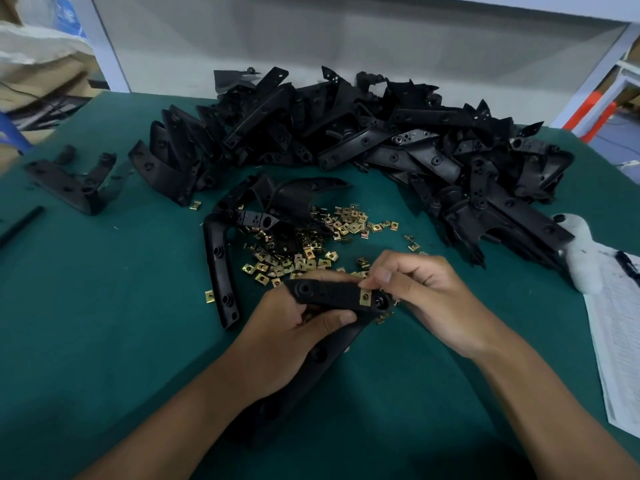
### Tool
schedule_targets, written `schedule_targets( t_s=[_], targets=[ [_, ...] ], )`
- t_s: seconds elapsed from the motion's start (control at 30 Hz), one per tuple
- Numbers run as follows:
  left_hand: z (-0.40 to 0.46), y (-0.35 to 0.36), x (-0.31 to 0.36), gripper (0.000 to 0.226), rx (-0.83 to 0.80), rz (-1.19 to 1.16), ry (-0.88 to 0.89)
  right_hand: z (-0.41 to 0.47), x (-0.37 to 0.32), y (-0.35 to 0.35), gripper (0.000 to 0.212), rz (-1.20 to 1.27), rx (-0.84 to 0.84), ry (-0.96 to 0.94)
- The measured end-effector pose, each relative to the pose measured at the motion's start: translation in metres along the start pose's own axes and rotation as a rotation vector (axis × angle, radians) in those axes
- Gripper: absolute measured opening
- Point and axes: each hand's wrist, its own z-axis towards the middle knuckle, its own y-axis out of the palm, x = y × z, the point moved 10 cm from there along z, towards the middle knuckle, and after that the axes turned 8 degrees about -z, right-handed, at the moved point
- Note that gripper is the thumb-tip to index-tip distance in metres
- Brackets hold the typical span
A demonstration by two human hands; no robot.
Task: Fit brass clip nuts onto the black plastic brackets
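Observation:
My left hand (294, 327) grips a black plastic bracket (332, 294) just above the green table, thumb across its lower edge. My right hand (415, 289) pinches a brass clip nut (365, 298) that sits over the bracket's right end, beside a round boss. The bracket's long arm (311, 362) runs down under my left hand toward me. A loose scatter of brass clip nuts (311, 251) lies on the table just behind both hands.
A big heap of black brackets (363, 140) fills the back of the green table (121, 323). One bracket (220, 268) lies left of the nuts, others (72, 181) at far left. Printed paper (620, 323) and a white object (581, 258) lie right.

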Motion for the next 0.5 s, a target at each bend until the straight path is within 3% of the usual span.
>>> schedule_targets(
  t_s=[0.13, 0.27, 0.4, 0.5],
  targets=[
    [0.001, 0.001, 0.002, 0.029, -0.005, -0.062, 0.028, 0.005, 0.019, -0.004, 0.020, 0.365, 0.057, 0.127],
    [0.002, 0.000, -0.001, 0.034, -0.001, -0.123, 0.000, 0.006, 0.038, -0.006, 0.047, 0.903, 0.071, 0.293],
    [0.004, -0.003, -0.001, 0.031, 0.000, -0.133, -0.019, 0.005, 0.035, 0.002, 0.049, 0.979, -0.012, 0.303],
    [0.004, -0.003, -0.001, 0.030, 0.007, -0.142, -0.021, 0.005, 0.040, 0.000, 0.045, 0.996, 0.037, 0.335]
  ],
)
